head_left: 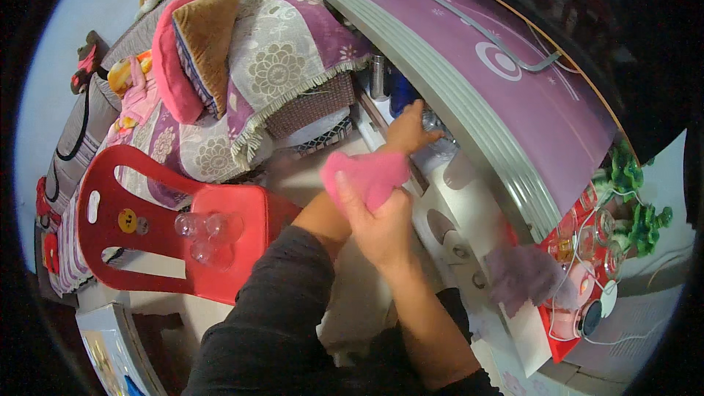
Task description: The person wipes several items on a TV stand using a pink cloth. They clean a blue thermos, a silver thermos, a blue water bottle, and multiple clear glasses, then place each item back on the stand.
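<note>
My left hand reaches under the edge of the purple-topped cabinet, its fingers around a clear glass; part of the glass is hidden. In my right hand is a bunched pink cloth, pressed under the thumb and lying across my left forearm. Close to my left hand stand a dark blue container and a silver cylinder. Several clear glasses sit together on the seat of a red plastic chair at the left.
The purple cabinet top with its ribbed silver edge slants across the right. Beyond its near end, a red tray bears jars, glasses and a white cable. A greyish-purple cloth lies beside it. A patterned sofa cover is at the back left.
</note>
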{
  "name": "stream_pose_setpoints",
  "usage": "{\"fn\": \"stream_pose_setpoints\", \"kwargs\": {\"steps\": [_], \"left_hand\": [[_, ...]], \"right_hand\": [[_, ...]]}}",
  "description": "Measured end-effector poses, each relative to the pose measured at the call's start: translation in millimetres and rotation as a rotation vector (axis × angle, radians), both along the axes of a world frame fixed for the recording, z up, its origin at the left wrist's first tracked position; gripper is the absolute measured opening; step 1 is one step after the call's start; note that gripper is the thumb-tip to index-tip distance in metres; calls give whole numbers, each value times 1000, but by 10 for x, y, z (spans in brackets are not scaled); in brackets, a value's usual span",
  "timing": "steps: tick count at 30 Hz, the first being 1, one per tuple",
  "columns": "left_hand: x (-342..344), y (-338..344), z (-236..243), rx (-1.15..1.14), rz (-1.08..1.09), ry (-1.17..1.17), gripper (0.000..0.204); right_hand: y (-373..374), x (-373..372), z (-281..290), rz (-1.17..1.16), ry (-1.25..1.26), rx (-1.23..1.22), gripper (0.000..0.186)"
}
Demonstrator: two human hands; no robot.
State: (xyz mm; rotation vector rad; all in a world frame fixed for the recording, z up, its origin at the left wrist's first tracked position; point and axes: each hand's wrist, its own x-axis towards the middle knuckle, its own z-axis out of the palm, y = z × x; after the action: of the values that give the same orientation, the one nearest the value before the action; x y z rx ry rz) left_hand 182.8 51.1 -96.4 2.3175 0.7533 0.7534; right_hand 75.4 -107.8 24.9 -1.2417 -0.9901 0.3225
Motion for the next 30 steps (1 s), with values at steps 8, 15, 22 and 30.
{"fn": "stream_pose_setpoints", "kwargs": {"steps": [8, 15, 22, 30], "left_hand": [[841, 127, -747, 169, -98, 76, 47], [970, 107, -946, 255, -73, 41, 47], [50, -146, -755, -161, -282, -65, 56], [-1474, -241, 150, -716, -64, -119, 33]], "right_hand": [[38, 294, -72, -173, -114, 87, 15], [-71, 293, 53, -109, 8, 25, 14], [-196, 429, -47, -99, 123, 19, 19], [-417, 437, 49, 228, 379, -64, 17]]}}
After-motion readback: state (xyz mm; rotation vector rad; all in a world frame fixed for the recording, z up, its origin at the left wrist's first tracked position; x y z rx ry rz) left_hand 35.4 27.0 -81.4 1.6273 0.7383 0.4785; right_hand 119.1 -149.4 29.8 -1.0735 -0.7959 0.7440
